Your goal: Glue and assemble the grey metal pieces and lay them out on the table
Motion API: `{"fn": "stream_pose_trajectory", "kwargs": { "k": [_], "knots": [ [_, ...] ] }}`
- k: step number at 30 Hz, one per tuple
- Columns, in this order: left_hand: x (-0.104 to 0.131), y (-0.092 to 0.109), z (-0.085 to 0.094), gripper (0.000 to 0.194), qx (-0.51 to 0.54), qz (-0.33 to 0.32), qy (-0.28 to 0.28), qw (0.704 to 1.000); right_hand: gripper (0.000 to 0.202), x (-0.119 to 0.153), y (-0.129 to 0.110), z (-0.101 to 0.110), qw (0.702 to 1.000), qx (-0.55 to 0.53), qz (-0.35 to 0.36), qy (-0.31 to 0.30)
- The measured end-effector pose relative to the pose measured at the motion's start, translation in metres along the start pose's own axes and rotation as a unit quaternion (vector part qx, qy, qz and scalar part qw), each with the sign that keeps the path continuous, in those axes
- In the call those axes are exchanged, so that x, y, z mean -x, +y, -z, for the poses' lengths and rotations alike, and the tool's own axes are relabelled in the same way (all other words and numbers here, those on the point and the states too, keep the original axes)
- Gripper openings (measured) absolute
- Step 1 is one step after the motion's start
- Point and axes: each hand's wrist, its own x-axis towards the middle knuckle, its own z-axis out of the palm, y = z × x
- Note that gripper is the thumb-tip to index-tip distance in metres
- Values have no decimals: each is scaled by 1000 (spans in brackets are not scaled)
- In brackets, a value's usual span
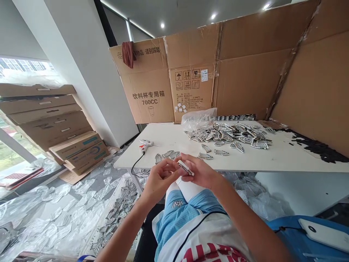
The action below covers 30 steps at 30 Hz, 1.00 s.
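Beyond the grip stands a brown cardboard partition (242, 72) with printed labels, backing a white table (169, 134). Left of it, a pale pillar (73, 65) and stacked cartons (51, 123) adjoin a bright window (27, 69); ceiling lights (163, 25) glow above, while plastic wrapping litters the grey floor (103, 168).

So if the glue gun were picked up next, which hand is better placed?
Probably the left hand: the glue gun lies near the left end of the white table, on that hand's side. The right hand is farther away and could hold the small piece that both hands touch.
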Motion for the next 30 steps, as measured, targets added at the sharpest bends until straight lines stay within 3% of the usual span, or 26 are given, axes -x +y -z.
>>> {"fn": "stream_pose_trajectory", "kwargs": {
  "k": [5, 11, 16, 23, 30],
  "knots": [
    [1, -4, 1, 22, -78, -38, 55, 995, 38, 0, 13, -5, 998, -24, -41, -41],
    [3, -4, -1, 17, -102, -59, 55, 992, 48, -6, 20, -2, 988, -72, -106, -88],
    [4, -5, -3, 8, -191, -101, 26, 976, 56, -12, 18, 6, 971, -142, -178, -65],
    [4, -3, -6, 9, -204, -122, 5, 971, 55, -14, 18, 9, 975, -163, -144, -56],
    [-1, -7, -5, 9, -146, -83, 24, 986, 56, -15, 18, 11, 973, -160, -156, -64]
  ]
}}
